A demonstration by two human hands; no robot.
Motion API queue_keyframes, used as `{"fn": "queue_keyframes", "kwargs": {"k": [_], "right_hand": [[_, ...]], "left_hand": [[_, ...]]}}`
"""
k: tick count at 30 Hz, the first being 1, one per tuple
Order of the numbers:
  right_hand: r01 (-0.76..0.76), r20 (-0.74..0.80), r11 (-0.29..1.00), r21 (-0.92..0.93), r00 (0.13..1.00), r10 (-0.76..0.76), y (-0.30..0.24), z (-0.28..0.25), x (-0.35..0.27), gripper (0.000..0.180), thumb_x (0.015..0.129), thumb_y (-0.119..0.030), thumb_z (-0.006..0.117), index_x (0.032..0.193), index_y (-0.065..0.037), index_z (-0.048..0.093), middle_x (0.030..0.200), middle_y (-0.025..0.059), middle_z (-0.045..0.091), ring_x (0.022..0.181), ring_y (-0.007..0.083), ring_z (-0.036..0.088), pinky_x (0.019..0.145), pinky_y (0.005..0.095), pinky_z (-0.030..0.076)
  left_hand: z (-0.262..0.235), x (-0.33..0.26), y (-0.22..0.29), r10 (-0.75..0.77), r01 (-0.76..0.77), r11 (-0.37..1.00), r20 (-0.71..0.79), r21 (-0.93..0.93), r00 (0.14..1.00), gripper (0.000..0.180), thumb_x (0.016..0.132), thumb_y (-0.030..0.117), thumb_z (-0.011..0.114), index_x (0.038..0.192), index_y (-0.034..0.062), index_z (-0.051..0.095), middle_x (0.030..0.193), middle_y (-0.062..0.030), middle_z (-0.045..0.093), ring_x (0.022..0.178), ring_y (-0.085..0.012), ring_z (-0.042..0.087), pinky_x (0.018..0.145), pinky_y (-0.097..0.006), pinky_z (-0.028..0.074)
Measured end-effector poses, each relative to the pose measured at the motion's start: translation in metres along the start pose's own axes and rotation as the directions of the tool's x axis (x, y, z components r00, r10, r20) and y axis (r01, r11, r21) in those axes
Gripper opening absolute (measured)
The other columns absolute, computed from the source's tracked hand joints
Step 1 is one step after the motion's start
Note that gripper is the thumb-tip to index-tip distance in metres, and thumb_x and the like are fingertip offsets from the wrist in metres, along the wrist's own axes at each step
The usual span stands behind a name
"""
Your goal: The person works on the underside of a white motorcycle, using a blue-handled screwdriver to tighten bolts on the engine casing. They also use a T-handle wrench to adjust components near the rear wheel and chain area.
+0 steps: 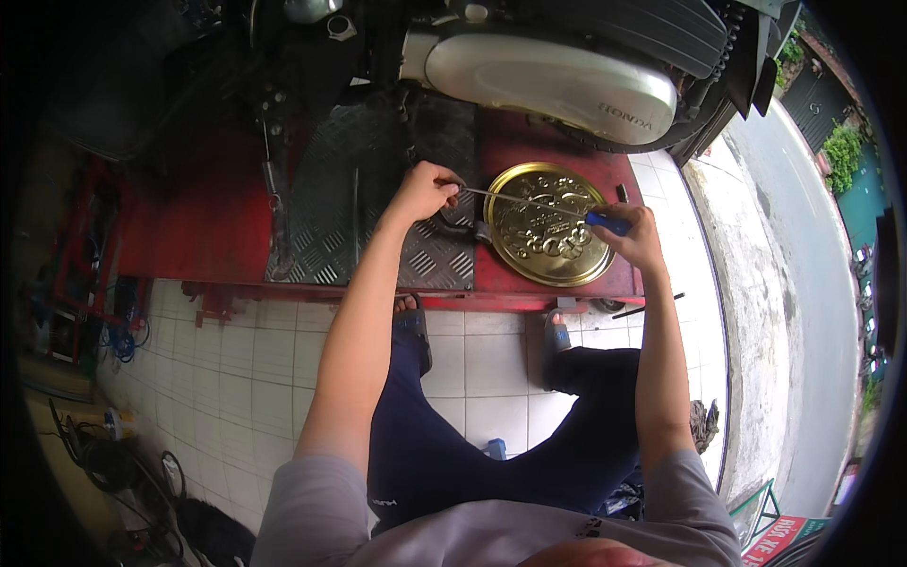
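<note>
Right hand (pixel 638 234) is wrapped around the handle of a blue-handled screwdriver (pixel 602 222), which is held slantwise above a round gold tray (pixel 515 248), its thin shaft running left toward the other hand. Left hand (pixel 428 196) has its fingers curled in at the far end of the shaft; whether they pinch the metal itself or some small part at its tip, I cannot tell. Under the 2 hands, the gold tray shows a raised pattern and a bright rim, and lies flat on a red platform (pixel 208 222). Just beside its left edge, below the left hand, is a dark curved metal part (pixel 456 227). Further left, a black tread plate (pixel 321 255) covers part of the platform, with a long, narrow metal piece (pixel 279 227) lying near its left side. Beyond the hands stands a motorcycle (pixel 548 83), its silver side cover and rear tyre facing the person. On the near side of the platform, 2 sandalled feet rest on white floor tiles (pixel 255 354), and dark blue trousers (pixel 435 439) spread between the forearms. Past the tiles at right runs a grey road (pixel 814 203), with green plants (pixel 841 153) along its far side.
</note>
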State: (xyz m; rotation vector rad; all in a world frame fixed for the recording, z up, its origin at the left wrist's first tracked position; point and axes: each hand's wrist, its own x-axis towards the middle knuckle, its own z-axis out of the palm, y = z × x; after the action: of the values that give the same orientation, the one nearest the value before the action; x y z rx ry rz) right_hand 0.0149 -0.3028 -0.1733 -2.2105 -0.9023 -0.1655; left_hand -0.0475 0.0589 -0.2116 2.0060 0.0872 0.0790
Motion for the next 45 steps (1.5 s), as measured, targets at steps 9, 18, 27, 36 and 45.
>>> {"fn": "queue_keyframes", "kwargs": {"k": [9, 18, 27, 36, 45], "right_hand": [[-0.108, 0.036, 0.948, 0.298, 0.994, 0.102, 0.008, -0.011, -0.004, 0.028, 0.073, -0.013, 0.068, 0.095, 0.004, 0.066, 0.087, 0.0094, 0.068, 0.076, 0.0171, 0.064, 0.072, 0.0293, 0.052], [0.066, -0.208, 0.444, 0.894, 0.937, 0.279, 0.005, -0.013, 0.0, 0.025, 0.087, -0.017, 0.062, 0.101, 0.003, 0.059, 0.091, 0.0081, 0.057, 0.082, 0.0144, 0.055, 0.071, 0.0272, 0.046], [0.35, -0.473, 0.534, 0.769, 0.875, 0.108, -0.062, -0.011, -0.005, 0.024, 0.084, -0.014, 0.061, 0.098, 0.006, 0.057, 0.098, 0.016, 0.057, 0.093, 0.0236, 0.057, 0.077, 0.0344, 0.049], [0.628, -0.759, 0.74, 0.241, 0.597, -0.26, -0.144, -0.049, -0.031, 0.032, 0.082, -0.026, 0.066, 0.081, 0.003, 0.053, 0.076, 0.0182, 0.055, 0.062, 0.0226, 0.057, 0.05, 0.0281, 0.048], [0.706, -0.648, 0.679, -0.203, 0.423, -0.634, -0.206, -0.064, -0.063, 0.039, 0.082, -0.042, 0.072, 0.08, -0.009, 0.051, 0.074, 0.0061, 0.056, 0.045, 0.013, 0.054, 0.036, 0.0222, 0.04]], "left_hand": [[-0.022, -0.013, 0.003, -0.118, 0.215, 0.938, 0.331, -0.271, 0.936, 0.015, 0.089, 0.005, 0.064, 0.1, -0.0043, 0.067, 0.085, -0.0088, 0.069, 0.077, -0.0147, 0.067, 0.068, -0.025, 0.055], [0.0, -0.013, 0.028, -0.007, 0.188, 0.347, 0.198, -0.919, 0.98, 0.015, 0.091, 0.014, 0.064, 0.1, 0.0015, 0.064, 0.098, -0.0111, 0.067, 0.095, -0.0206, 0.066, 0.073, -0.025, 0.056], [0.013, -0.007, 0.069, 0.092, -0.027, -0.217, -0.048, -0.976, 0.995, 0.018, 0.089, 0.016, 0.066, 0.103, 0.0041, 0.063, 0.105, -0.008, 0.065, 0.104, -0.0213, 0.062, 0.072, -0.024, 0.058], [0.02, -0.026, 0.124, 0.124, -0.021, -0.235, -0.052, -0.972, 0.991, 0.015, 0.089, 0.014, 0.066, 0.099, 0.0038, 0.063, 0.101, -0.0065, 0.065, 0.098, -0.0198, 0.063, 0.068, -0.024, 0.058], [0.015, -0.062, 0.176, 0.064, -0.144, -0.022, -0.145, -0.989, 0.987, 0.014, 0.091, 0.016, 0.063, 0.099, 0.0043, 0.064, 0.096, -0.0057, 0.066, 0.093, -0.0164, 0.064, 0.068, -0.023, 0.056]]}}
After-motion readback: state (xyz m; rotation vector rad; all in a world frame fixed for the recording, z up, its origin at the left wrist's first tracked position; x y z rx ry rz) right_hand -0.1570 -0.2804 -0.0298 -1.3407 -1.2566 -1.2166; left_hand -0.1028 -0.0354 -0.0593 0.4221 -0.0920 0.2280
